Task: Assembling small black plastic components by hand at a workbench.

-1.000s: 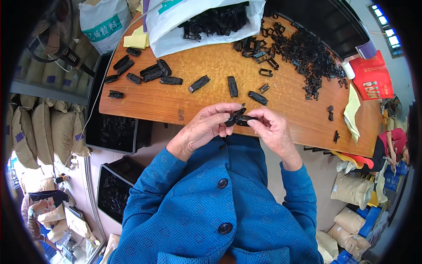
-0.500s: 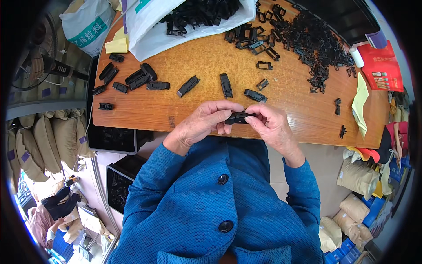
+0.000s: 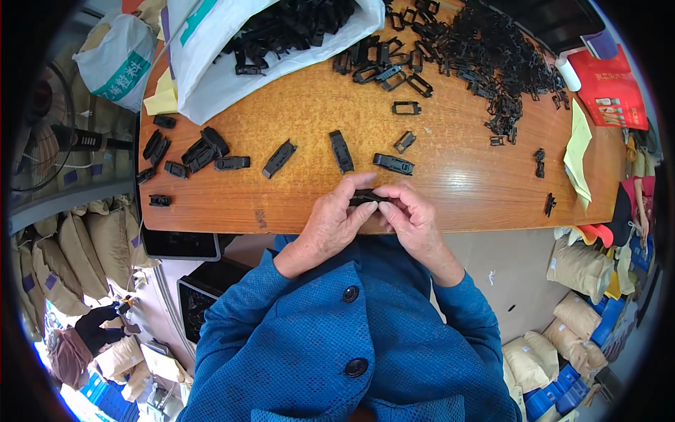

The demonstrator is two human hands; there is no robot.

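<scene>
A small black plastic part (image 3: 365, 197) is pinched between my two hands just above the table's near edge. My left hand (image 3: 333, 224) grips its left end, with the thumb pressed on it. At the other end, my right hand (image 3: 413, 219) holds it between thumb and fingers. The fingers cover much of the part. Just beyond my hands, several longer black plastic pieces lie apart, among them one upright in view (image 3: 341, 151) and one on its side (image 3: 394, 164). A small open black frame (image 3: 405, 142) rests behind them.
A white sack (image 3: 211, 88) full of black parts lies open at the back. A large heap of small black frames (image 3: 492, 63) covers the back right. More black pieces (image 3: 204, 149) cluster at the left. Yellow paper (image 3: 577, 155) and a red bag (image 3: 608, 91) are at the right.
Both thumbs have come closer together on the black part, and my right hand has moved in toward the left. The whole view has shifted slightly.
</scene>
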